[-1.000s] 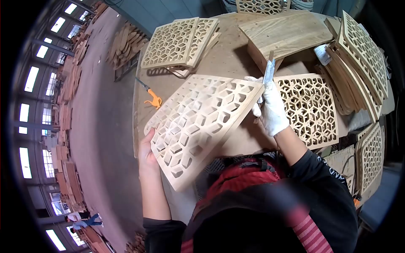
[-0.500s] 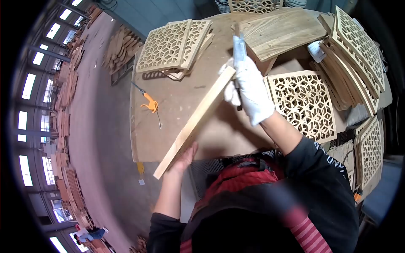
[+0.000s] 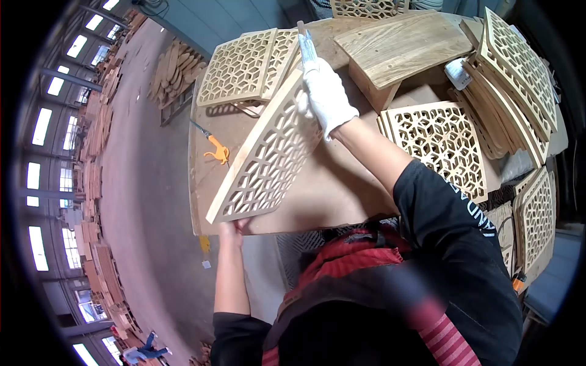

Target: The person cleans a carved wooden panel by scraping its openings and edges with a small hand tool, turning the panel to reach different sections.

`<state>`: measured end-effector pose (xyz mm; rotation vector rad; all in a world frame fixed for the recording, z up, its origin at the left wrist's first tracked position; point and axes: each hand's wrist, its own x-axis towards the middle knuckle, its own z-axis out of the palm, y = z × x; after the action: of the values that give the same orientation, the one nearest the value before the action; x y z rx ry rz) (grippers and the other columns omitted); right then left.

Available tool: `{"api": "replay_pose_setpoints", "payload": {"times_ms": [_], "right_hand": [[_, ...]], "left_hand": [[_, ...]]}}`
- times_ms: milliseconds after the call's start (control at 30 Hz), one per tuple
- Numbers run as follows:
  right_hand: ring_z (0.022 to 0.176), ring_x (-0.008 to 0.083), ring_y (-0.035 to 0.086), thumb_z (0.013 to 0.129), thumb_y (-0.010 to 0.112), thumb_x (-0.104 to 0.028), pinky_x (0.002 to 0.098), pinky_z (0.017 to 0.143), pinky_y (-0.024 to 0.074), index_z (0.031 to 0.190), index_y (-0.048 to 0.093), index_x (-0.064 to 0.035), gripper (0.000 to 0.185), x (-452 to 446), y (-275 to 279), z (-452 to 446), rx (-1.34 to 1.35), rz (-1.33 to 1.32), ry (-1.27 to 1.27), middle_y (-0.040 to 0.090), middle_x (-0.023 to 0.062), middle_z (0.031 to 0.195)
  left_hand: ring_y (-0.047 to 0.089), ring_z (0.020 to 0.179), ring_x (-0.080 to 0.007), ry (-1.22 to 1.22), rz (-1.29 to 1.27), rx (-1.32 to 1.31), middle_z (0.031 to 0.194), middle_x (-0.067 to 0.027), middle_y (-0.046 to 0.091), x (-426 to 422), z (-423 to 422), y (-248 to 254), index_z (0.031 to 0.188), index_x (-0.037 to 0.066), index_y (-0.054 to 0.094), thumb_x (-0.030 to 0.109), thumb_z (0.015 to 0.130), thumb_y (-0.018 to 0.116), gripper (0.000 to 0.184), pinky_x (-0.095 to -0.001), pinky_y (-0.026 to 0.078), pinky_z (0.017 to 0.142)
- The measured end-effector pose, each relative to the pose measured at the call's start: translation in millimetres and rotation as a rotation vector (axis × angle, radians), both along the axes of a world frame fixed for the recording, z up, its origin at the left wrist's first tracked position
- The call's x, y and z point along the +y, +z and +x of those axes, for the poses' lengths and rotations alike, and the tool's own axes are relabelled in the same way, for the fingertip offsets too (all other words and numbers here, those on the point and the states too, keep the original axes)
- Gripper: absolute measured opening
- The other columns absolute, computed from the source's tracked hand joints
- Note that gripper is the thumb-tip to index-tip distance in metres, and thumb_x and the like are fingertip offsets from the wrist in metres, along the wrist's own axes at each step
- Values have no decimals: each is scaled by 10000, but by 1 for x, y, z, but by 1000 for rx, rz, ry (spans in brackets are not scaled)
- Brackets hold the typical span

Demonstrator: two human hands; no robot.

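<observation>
A wooden lattice panel (image 3: 268, 165) is tilted above the table, its cut-out face turned toward me and its solid edge running up to the right. My left hand (image 3: 231, 229), bare, grips the panel's lower end; most of its fingers are hidden behind the wood. Near the upper end is my right hand (image 3: 328, 97) in a white glove, closed around a slim tool (image 3: 307, 49) with a pale blue, wrapped-looking upper part and a brown tip. The gloved fingers are at the panel's upper face; whether they also grip it is unclear.
An orange air blow gun (image 3: 217, 149) lies on the brown tabletop (image 3: 342, 195) at the left. Lattice panels (image 3: 238, 67) are stacked at the back left, and another stack (image 3: 436, 149) sits at the right. A wooden stand (image 3: 403, 49) and leaning panels (image 3: 519, 73) occupy the back right.
The panel has turned from edge-on to show its lattice face and shifted left and up. My gloved hand moved left with the tool; my left hand moved left to the lower end.
</observation>
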<state>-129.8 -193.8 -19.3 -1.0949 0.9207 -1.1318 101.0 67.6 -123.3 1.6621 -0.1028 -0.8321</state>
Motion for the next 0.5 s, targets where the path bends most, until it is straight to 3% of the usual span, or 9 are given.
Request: {"api": "replay_pose_setpoints", "payload": {"times_ms": [100,167,267,400,500], "right_hand": [[438,150,563,992,444,-340,299,384,432,1036,555,-39,324,-8,-5,10,-26,19,28,562,62,712],[438,154,562,988,444,-336,302,392,439,1041,557,-34,326,-8,1,11,22,9,26,566,65,716],[483,164,582,975,453,-322,303,407,452,1042,565,-26,323,-14,-8,19,-28,9,32,579,71,730],[537,164,591,974,453,-317,301,443,474,1020,578,-26,321,-20,-11,25,70,-23,0,585,71,748],[566,163,600,971,454,-311,307,491,493,1008,591,-26,319,-13,-2,21,-64,93,79,590,83,746]], "left_hand": [[642,869,-161,-54,-398,-87,1019,-101,649,-15,10,52,1041,49,604,493,1033,357,508,-277,528,692],[635,962,-191,-304,-447,-198,1018,-124,642,-22,8,96,1027,14,588,475,1039,356,517,-329,512,862],[634,999,-204,-491,-298,-445,1054,-130,639,-42,-14,147,1061,-14,586,403,1032,446,441,-334,509,910],[578,885,-111,-686,7,-809,954,-67,640,-72,-39,172,1050,-20,625,355,1003,535,389,-257,471,784],[556,689,-116,-860,185,-779,785,-43,613,-89,-50,172,1006,-19,614,388,996,527,416,-295,469,626]]}}
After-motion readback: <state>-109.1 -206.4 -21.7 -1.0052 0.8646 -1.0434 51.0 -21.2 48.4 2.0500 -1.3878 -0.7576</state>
